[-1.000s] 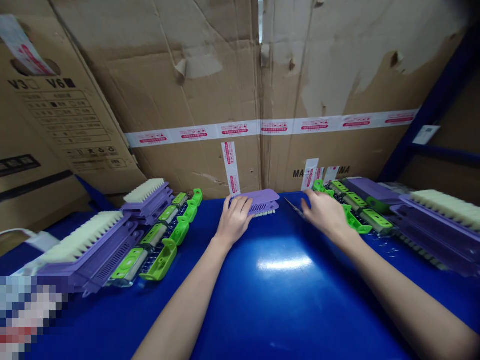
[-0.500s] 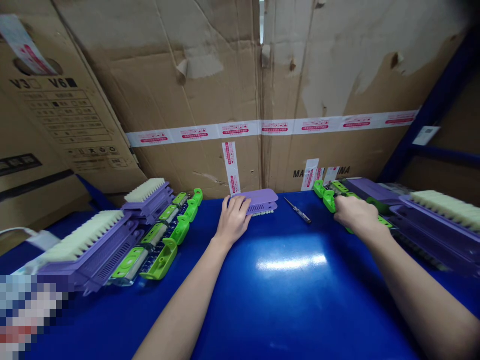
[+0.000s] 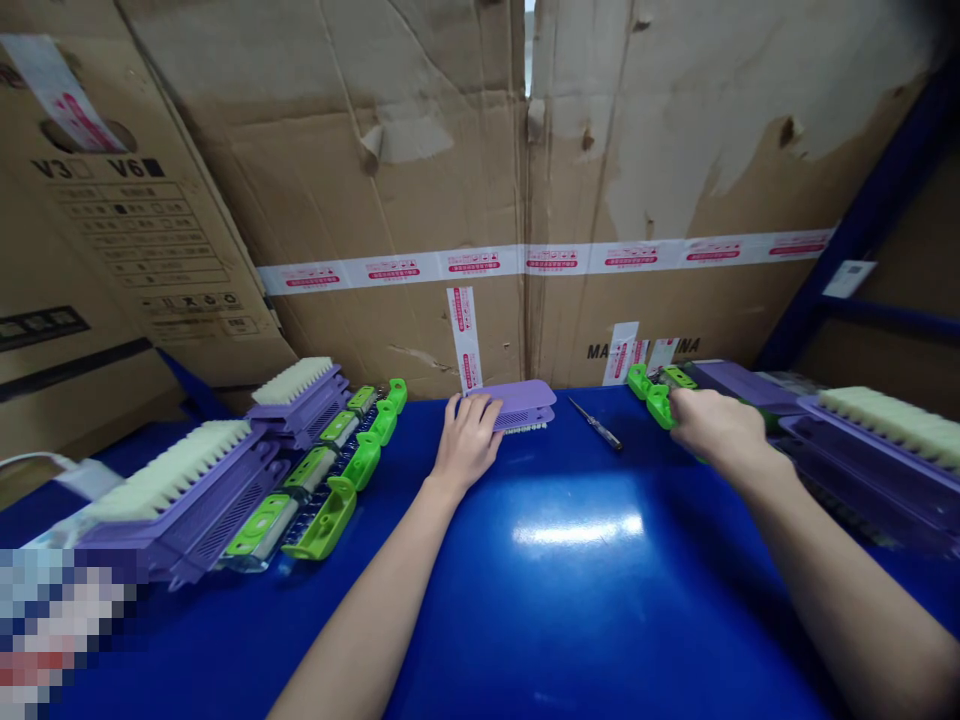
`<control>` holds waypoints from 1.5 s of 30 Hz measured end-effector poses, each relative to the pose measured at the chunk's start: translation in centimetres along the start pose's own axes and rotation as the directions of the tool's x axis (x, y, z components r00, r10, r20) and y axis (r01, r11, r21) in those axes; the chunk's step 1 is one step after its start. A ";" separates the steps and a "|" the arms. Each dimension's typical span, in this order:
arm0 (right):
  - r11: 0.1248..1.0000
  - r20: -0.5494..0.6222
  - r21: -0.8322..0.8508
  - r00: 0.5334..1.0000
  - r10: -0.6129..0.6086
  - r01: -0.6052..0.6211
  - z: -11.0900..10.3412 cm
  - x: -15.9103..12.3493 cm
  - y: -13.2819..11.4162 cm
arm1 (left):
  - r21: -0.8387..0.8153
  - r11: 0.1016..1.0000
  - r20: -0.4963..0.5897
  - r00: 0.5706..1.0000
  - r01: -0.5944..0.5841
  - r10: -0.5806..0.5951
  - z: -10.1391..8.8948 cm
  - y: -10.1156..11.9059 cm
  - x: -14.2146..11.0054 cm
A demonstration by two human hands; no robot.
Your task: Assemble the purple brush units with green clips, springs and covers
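My left hand (image 3: 469, 437) is closed over the left end of a purple brush (image 3: 517, 400), which lies on the table with its pale bristles facing down. To the right, my right hand (image 3: 716, 430) reaches in among several bright green plastic pieces (image 3: 660, 407) and green-topped clear parts (image 3: 679, 378). Its fingers are curled downward and mostly hidden, so what they grip cannot be made out. Between the two hands lies a thin screwdriver (image 3: 596, 424) with a clear handle.
On the left stand purple brushes with cream bristles (image 3: 187, 465), beside a row of green-and-clear parts (image 3: 311, 468) and green pieces (image 3: 364, 460). More purple brushes (image 3: 885, 430) sit at the right. Cardboard (image 3: 412, 200) walls the back of the blue table (image 3: 570, 620).
My right hand has shifted slightly and covers more of the green parts. The left hand and the purple brush under it stay in place. The view has tilted very slightly.
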State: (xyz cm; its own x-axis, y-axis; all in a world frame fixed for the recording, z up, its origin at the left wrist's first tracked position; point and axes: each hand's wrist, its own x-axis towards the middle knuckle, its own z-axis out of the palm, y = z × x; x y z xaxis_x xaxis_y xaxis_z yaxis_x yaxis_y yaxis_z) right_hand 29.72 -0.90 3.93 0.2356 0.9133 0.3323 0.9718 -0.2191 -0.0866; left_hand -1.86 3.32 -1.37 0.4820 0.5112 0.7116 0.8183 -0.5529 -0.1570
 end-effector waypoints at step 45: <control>0.257 0.146 0.957 0.989 -0.032 -0.133 7.1 -1.9 -9.4 | -0.043 0.997 0.011 0.997 0.071 -0.071 1.0 0.2 0.1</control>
State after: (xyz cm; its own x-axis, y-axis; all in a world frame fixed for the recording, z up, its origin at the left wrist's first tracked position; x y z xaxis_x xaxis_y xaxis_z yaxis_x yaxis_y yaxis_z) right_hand 20.11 1.91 -2.56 0.2010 0.9601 0.1947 0.2126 0.1512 -0.9654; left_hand -1.33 3.92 -2.06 0.4264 0.5559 0.7136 0.8360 -0.5434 -0.0762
